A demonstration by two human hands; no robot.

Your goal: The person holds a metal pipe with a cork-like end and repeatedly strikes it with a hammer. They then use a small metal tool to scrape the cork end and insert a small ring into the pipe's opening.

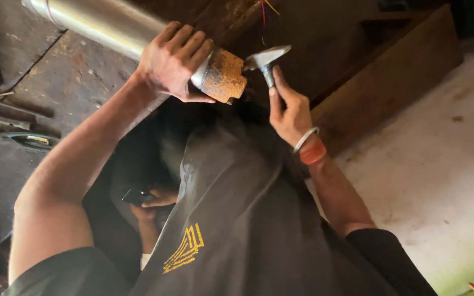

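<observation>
Head view: steel pipe (97, 21) with rusty end cap (224, 77) is running diagonally from top left down toward centre. Left hand (174, 61) is wrapping its grip around the pipe right at the joint with the cap, fingers clenched over the top, thumb underneath. Cap is sticking out just right of that grip. Small hammer (268, 56) is sitting with its metal head touching or just beside the cap's end face; can't tell if there's contact. Right hand (291, 112) is grasping the hammer handle from below, grip closed, index finger lying up along the handle. Wrist below that grip is wearing a metal bangle (304, 138) and an orange band (313, 152). Dark grey shirt (237, 219) with a yellow emblem is filling the lower frame under both grips. Another person's hand (157, 198) is holding a dark phone (135, 196) well below the left grip. Worn dark tabletop (56, 87) is lying behind the pipe, pale floor (440, 164) off to the right.
</observation>
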